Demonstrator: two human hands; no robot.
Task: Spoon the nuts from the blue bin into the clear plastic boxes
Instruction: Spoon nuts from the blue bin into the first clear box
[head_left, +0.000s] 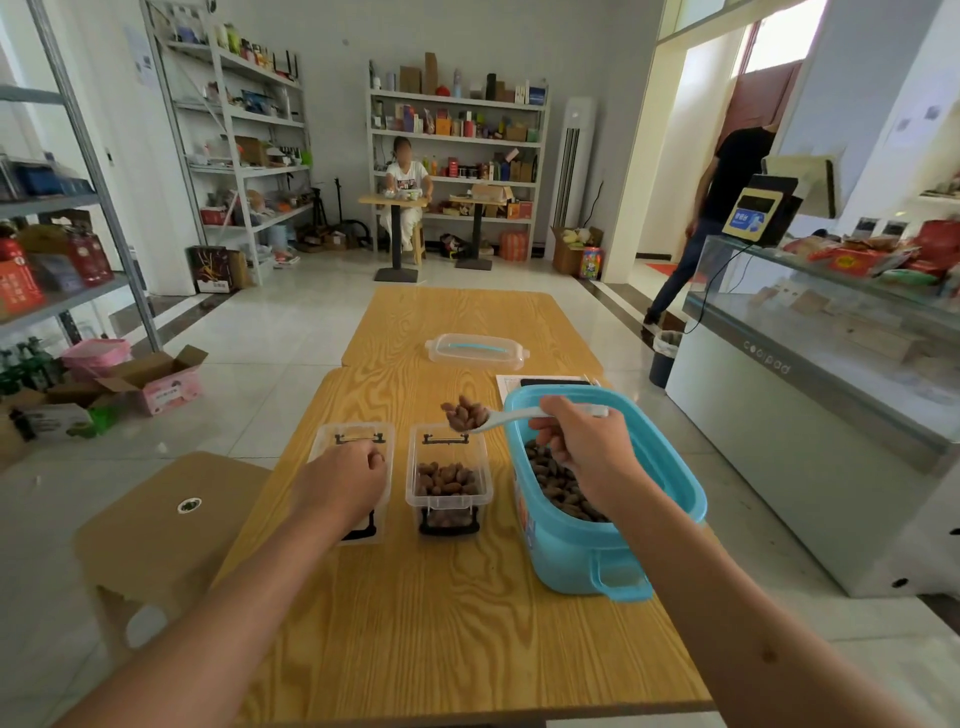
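Note:
A blue bin (644, 551) with brown nuts (558, 488) stands at the right of the wooden table. My right hand (587, 441) grips a white spoon (511, 418) heaped with nuts, held above the far end of the right clear box (449, 499), which holds a layer of nuts. My left hand (345, 480) lies curled over the left clear box (332, 436); what is inside that box is hidden, and I cannot see whether the fingers hold anything.
The bin's clear lid (477, 352) with a blue handle lies farther back on the table (441, 623). A paper and dark object (550, 383) lie behind the bin. A brown stool (166, 525) stands left; a glass counter (810, 415) stands right.

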